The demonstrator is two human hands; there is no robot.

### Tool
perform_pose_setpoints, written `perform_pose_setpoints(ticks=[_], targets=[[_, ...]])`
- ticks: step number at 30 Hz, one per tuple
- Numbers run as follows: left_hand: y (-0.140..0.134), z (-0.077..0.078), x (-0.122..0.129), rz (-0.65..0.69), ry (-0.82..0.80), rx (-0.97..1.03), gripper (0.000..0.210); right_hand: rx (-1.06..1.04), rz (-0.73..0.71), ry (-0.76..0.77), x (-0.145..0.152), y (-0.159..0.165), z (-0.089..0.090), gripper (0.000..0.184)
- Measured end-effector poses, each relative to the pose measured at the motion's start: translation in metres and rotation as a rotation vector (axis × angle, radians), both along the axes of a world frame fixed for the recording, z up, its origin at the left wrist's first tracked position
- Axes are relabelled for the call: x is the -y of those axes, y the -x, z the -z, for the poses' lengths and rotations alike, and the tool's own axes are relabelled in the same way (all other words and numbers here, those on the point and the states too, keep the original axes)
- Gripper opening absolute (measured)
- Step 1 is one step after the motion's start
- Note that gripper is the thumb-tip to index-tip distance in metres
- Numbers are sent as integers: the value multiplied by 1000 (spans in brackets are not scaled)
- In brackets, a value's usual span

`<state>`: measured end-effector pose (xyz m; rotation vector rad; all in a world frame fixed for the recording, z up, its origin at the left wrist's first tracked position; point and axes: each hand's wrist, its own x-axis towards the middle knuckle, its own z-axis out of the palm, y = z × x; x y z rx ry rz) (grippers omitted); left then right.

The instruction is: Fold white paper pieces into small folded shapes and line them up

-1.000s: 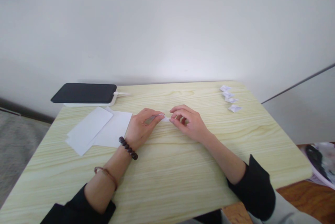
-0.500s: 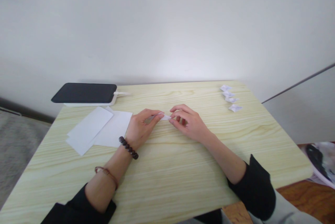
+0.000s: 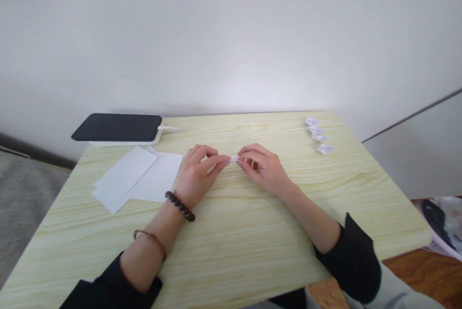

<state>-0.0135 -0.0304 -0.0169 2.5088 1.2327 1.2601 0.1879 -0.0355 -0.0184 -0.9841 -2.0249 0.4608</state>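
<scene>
A small folded piece of white paper (image 3: 234, 159) is pinched between my two hands over the middle of the table. My left hand (image 3: 198, 172) grips its left end between thumb and forefinger. On the other end, the thumb and fingertips of my right hand (image 3: 265, 169) are closed. Only a short strip of the paper shows; the fingers hide the rest. Left of my left hand lie flat white paper sheets (image 3: 124, 174), partly overlapping. Several small folded paper boats (image 3: 325, 148) stand in a row at the back right.
A black phone (image 3: 117, 127) rests on a white box at the back left, with a white cable (image 3: 169, 128) plugged into it. The wooden table (image 3: 231, 251) meets a white wall (image 3: 231, 34). A bin-like container with a plastic bag (image 3: 453, 222) stands beyond the right edge.
My left hand has shifted slightly right, its fingertips now closer to my right hand's. My right fingers have closed more on the folded paper, and less of it shows.
</scene>
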Motion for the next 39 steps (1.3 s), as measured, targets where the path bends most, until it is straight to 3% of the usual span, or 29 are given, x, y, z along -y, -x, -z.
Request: perform_pose_setpoints(ticks=[8,15,25,30,39], targets=[[-3,-1,4,112,139,-24,15,5,-6,24,1,1,-1,13],[-5,-4,6,75,292,14,17,-54,30,6,-1,1,1,9],[-6,-3,5,43,284,107,18,45,85,-231,-3,0,4,14],[-7,-5,6,62,300,100,17,43,65,-232,-2,1,5,15],[-6,-4,6,103,189,110,13,63,45,-155,-2,2,5,16]])
